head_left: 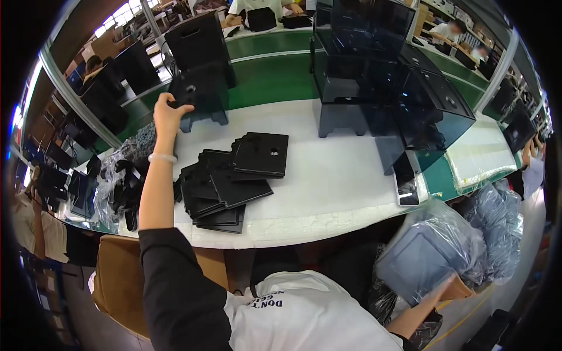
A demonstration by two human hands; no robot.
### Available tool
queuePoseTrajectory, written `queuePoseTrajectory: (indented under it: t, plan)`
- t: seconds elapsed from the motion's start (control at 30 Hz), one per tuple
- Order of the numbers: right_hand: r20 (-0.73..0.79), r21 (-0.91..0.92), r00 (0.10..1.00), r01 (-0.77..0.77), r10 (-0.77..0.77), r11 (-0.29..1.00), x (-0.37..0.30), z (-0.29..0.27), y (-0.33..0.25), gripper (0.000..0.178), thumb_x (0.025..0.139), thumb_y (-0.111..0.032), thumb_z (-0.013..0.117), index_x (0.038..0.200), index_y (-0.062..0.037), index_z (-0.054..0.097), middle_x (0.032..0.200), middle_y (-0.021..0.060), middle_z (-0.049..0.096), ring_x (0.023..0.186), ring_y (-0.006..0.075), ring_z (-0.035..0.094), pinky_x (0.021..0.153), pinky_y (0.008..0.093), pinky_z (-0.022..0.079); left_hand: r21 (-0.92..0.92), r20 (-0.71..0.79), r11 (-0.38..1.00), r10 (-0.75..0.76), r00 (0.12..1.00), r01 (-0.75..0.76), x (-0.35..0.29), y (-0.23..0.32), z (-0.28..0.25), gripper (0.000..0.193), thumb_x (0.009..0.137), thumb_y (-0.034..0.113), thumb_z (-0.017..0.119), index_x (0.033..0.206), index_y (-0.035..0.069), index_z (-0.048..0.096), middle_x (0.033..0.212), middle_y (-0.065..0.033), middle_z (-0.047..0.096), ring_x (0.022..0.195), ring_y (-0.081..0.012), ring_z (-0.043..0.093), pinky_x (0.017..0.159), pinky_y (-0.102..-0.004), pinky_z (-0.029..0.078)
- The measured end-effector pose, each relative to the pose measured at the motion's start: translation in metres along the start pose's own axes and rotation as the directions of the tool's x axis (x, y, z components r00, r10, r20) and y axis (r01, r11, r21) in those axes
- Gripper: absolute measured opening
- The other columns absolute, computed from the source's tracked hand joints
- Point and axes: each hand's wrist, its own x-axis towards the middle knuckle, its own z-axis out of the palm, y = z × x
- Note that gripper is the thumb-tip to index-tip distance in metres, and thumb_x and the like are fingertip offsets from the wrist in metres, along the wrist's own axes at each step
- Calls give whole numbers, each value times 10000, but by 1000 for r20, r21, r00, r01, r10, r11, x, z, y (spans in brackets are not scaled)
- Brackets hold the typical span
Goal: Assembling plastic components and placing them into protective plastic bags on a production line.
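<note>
My left hand [168, 114] reaches out over the left side of the table, thumb and fingers curved and apart, with nothing seen between them. It is beside a dark see-through box [206, 96] with a round hole on top; whether it touches the box I cannot tell. Nearer me lies a loose, overlapping pile of black square plates [261, 153], the top one with a small hole. At the lower right my right hand [443, 288] is against a blue-grey plastic cover [418, 257] in a clear bag. Its fingers are hidden by the bag.
Dark see-through boxes [374, 88] stand stacked at the back right. A phone [405, 182] lies near the table's front edge. More bagged covers [497, 225] are at the right, and a cardboard box [123, 281] is below left. Crumpled plastic wrap [111, 187] lies left. Other people work beyond.
</note>
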Motion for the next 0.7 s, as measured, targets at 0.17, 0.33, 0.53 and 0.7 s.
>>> queuePoseTrajectory:
  t: [0.17, 0.33, 0.53, 0.7]
  plan:
    - [-159, -362, 983, -145, 92, 921, 93, 116, 227, 434, 928, -326, 525, 1233, -17, 520, 1200, 128, 538, 1106, 267, 516, 947, 395, 406, 159, 170, 985, -90, 981, 63, -14, -43, 22, 590, 524, 237, 868, 945, 49, 499, 958, -155, 564, 910, -330, 544, 808, -389, 451]
    - [-346, -682, 938, -249, -4, 688, 150, 155, 323, 381, 887, -320, 605, 1115, -15, 605, 1021, 133, 627, 945, 280, 607, 822, 414, 489, -628, 479, 762, 219, 850, 157, -78, 57, -37, 324, 744, -2, 599, 1057, 15, 516, 1040, -100, 511, 971, -211, 500, 903, -291, 392]
    - [-225, -945, 948, -156, 223, -287, 153, 116, 339, 479, 936, -343, 512, 1322, -63, 461, 1251, 126, 511, 1150, 263, 494, 962, 400, 404, -642, 753, 713, 514, 411, 283, -190, 145, -59, 251, 803, -26, 563, 1039, 27, 631, 979, -85, 645, 895, -173, 617, 743, -303, 521]
    - [-123, -618, 956, -284, 266, 733, 221, 169, 336, 584, 931, -402, 520, 1385, -56, 398, 1415, 108, 419, 1296, 217, 398, 1071, 352, 309, -674, 735, 530, 414, 536, 514, -259, 169, -48, 291, 855, 30, 571, 1146, 25, 584, 1060, -93, 628, 948, -178, 614, 774, -289, 526]
